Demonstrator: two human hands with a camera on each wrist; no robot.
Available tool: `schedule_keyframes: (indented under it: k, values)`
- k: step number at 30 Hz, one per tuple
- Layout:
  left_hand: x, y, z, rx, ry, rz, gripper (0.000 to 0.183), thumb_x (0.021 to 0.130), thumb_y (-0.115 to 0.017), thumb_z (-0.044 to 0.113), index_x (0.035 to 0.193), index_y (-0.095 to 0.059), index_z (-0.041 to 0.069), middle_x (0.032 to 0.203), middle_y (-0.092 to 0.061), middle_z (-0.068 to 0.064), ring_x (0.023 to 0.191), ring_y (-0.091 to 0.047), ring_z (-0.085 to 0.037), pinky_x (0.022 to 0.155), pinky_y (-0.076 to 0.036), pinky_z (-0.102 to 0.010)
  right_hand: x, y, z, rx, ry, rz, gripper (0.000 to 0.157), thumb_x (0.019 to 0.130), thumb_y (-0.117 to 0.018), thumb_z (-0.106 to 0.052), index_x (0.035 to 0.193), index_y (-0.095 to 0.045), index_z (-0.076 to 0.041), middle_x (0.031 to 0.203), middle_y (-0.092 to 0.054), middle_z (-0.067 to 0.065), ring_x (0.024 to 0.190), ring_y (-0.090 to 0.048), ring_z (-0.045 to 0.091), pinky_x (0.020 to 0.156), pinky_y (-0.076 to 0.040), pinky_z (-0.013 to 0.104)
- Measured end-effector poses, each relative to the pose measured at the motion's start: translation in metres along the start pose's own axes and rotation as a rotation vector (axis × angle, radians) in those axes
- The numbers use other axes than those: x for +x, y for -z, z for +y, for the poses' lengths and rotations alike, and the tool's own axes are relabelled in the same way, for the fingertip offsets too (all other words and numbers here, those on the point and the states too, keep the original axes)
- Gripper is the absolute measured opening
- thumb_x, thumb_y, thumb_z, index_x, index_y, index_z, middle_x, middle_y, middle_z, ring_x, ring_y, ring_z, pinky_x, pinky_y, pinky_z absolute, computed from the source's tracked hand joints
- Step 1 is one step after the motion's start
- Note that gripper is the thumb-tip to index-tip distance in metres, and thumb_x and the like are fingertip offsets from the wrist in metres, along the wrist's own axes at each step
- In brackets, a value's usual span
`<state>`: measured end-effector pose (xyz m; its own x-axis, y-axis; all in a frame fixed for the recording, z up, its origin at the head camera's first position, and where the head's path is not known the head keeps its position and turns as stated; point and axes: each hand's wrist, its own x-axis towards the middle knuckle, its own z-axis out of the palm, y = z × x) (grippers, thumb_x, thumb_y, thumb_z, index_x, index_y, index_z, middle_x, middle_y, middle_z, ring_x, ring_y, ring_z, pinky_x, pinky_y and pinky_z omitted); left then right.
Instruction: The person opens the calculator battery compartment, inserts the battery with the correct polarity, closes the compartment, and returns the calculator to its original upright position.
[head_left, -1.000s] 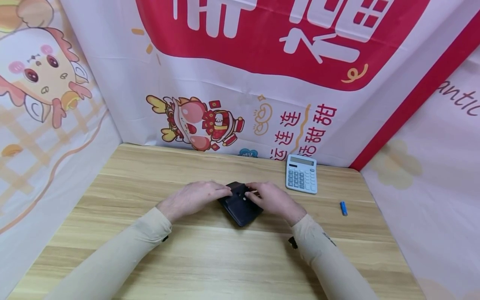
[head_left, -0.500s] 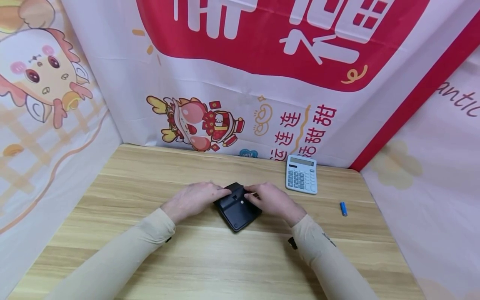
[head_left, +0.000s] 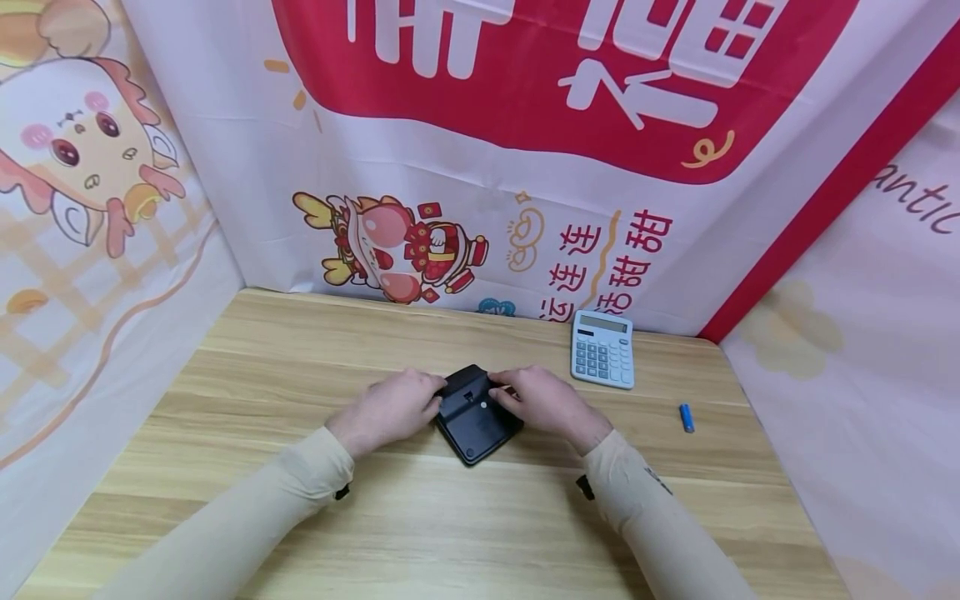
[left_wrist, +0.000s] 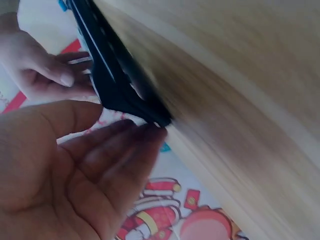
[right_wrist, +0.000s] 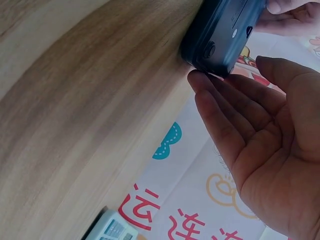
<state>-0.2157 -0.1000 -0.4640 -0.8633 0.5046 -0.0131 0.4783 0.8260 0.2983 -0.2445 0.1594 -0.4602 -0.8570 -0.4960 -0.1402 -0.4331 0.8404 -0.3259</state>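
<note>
A black plastic device (head_left: 480,431) lies at the middle of the wooden table, its ridged back part rising like a wedge. Its top bears a small recess, a pale dot and a round foot. My left hand (head_left: 393,408) is at its left side; in the left wrist view that left hand (left_wrist: 85,170) has its thumb against one edge and its fingertips against another, pinching a corner. On the far right side, my right hand (head_left: 543,400) reaches the device. In the right wrist view, the right hand's fingers (right_wrist: 220,115) are extended, tips touching the edge, with the thumb apart.
A light blue calculator (head_left: 602,350) lies face up near the table's back edge, right of the device. Farther right is a small blue battery (head_left: 687,417). Printed cloth (head_left: 480,158) hangs right behind the table (head_left: 360,533).
The device has turned slightly and settled flatter, showing more of its top. My left fingers have slid from over it to its left edge. My right hand stays almost still.
</note>
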Motion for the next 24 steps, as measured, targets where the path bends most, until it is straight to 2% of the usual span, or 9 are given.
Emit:
schedule_keyframes:
  k: [5, 12, 16, 19, 22, 24]
  values:
    - [-0.003, -0.002, 0.009, 0.057, 0.045, 0.015, 0.032, 0.100, -0.072, 0.044, 0.099, -0.072, 0.012, 0.091, -0.074, -0.004, 0.074, -0.063, -0.015, 0.064, -0.055, -0.036, -0.001, 0.001, -0.001, 0.006, 0.003, 0.006, 0.041, 0.108, -0.060, -0.039, 0.143, -0.068, -0.019, 0.135, -0.075, 0.002, 0.114, -0.075, 0.012, 0.098, -0.064, 0.037]
    - [0.000, -0.005, 0.008, 0.062, 0.048, 0.012, 0.034, 0.095, -0.077, 0.046, 0.097, -0.071, 0.013, 0.089, -0.073, -0.002, 0.072, -0.061, -0.014, 0.062, -0.053, -0.035, 0.000, 0.002, 0.000, -0.016, 0.004, 0.042, 0.038, 0.108, -0.060, -0.038, 0.138, -0.071, -0.019, 0.133, -0.076, 0.002, 0.118, -0.074, 0.016, 0.101, -0.063, 0.040]
    - [0.004, -0.004, 0.006, 0.037, 0.029, -0.021, 0.032, 0.097, -0.076, 0.043, 0.105, -0.073, 0.013, 0.093, -0.075, -0.001, 0.074, -0.061, -0.013, 0.064, -0.053, -0.033, -0.001, 0.002, -0.002, -0.031, 0.005, 0.077, 0.036, 0.107, -0.062, -0.038, 0.135, -0.073, -0.018, 0.130, -0.077, 0.001, 0.122, -0.073, 0.015, 0.105, -0.061, 0.042]
    - [0.007, -0.004, 0.002, 0.038, -0.002, -0.054, 0.033, 0.099, -0.073, 0.041, 0.116, -0.072, 0.012, 0.103, -0.077, -0.003, 0.080, -0.065, -0.014, 0.069, -0.057, -0.035, -0.001, 0.002, -0.004, -0.045, 0.022, 0.101, 0.034, 0.106, -0.064, -0.037, 0.132, -0.074, -0.018, 0.127, -0.079, -0.001, 0.120, -0.073, 0.014, 0.104, -0.061, 0.041]
    - [0.009, -0.003, -0.003, 0.055, -0.060, -0.091, 0.042, 0.103, -0.068, 0.039, 0.133, -0.067, 0.010, 0.125, -0.077, -0.009, 0.101, -0.075, -0.021, 0.085, -0.063, -0.042, -0.001, 0.002, -0.007, -0.084, 0.049, 0.121, 0.031, 0.104, -0.067, -0.034, 0.130, -0.076, -0.019, 0.124, -0.080, -0.002, 0.116, -0.074, 0.012, 0.103, -0.062, 0.038]
    - [0.011, -0.001, -0.007, 0.052, -0.098, -0.121, 0.049, 0.105, -0.065, 0.038, 0.144, -0.062, 0.008, 0.140, -0.071, -0.014, 0.118, -0.074, -0.027, 0.099, -0.062, -0.046, -0.001, 0.002, -0.009, -0.125, 0.065, 0.128, 0.029, 0.104, -0.068, -0.033, 0.129, -0.076, -0.019, 0.122, -0.080, -0.003, 0.113, -0.075, 0.011, 0.101, -0.063, 0.036]
